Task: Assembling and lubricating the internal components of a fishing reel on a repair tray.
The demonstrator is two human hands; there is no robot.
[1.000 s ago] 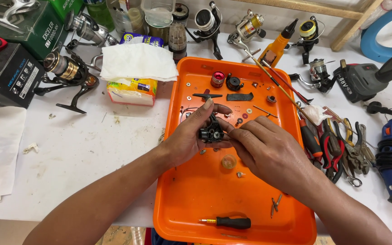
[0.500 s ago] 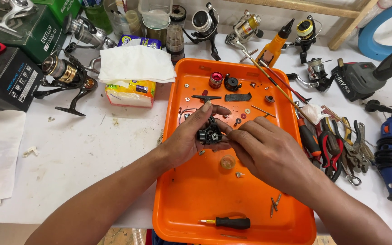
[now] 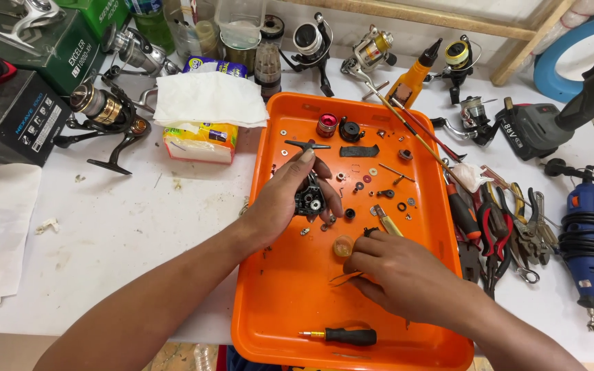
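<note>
The right hand (image 3: pixel 400 275) has left the reel body (image 3: pixel 309 200) — now curling over something hidden, low on the orange tray (image 3: pixel 276 323); the left hand (image 3: pixel 290 199) is gripping it alone.

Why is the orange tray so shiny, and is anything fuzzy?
Head view: bright, even light puts a soft sheen on the orange tray; shadows under the left hand and right hand are faint; the small screws stay sharp; the table edges bend slightly from the wide lens.

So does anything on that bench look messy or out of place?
Nothing looks broken or spilled. Small washers and screws lie scattered loose over the orange tray, around the reel body in the left hand. White scraps litter the table.
</note>
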